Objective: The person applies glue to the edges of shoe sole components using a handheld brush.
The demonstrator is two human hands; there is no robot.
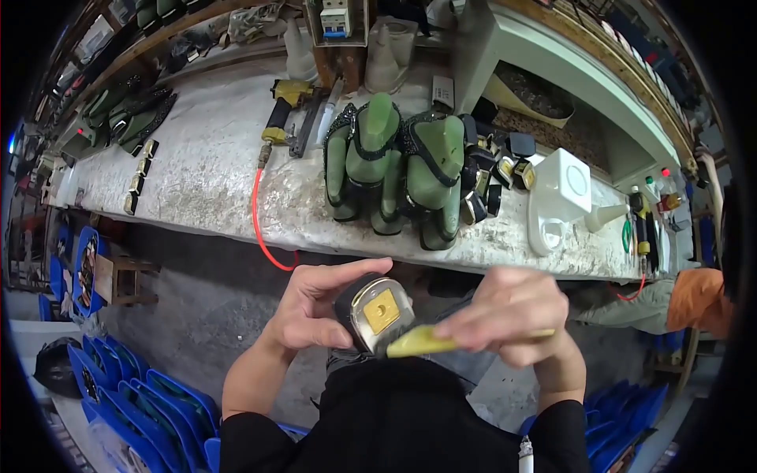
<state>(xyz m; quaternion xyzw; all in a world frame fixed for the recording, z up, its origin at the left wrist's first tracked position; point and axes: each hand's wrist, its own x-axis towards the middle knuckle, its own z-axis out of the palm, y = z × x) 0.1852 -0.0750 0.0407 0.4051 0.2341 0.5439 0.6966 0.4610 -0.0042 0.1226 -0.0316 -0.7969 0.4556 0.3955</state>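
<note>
In the head view my left hand (pixel 307 306) grips a black shoe heel (pixel 363 325), its light face with a yellow square patch turned up toward me. My right hand (pixel 505 315), slightly blurred, is closed around a yellow-handled brush (pixel 422 340). The dark tip of the brush is at the lower edge of the heel. Beyond my hands, green shoe lasts (pixel 374 130) with black sparkly straps stand on the bench (pixel 213 173). A pile of black heels (pixel 481 169) lies to their right.
A yellow and black air nailer (pixel 284 110) with a red hose (pixel 256 205) lies on the bench. A white plastic bottle (pixel 558 193) stands at right. Heels in a row (pixel 140 177) sit at left. Blue bins (pixel 142 394) are below left. Another person's leg (pixel 631 307) shows at right.
</note>
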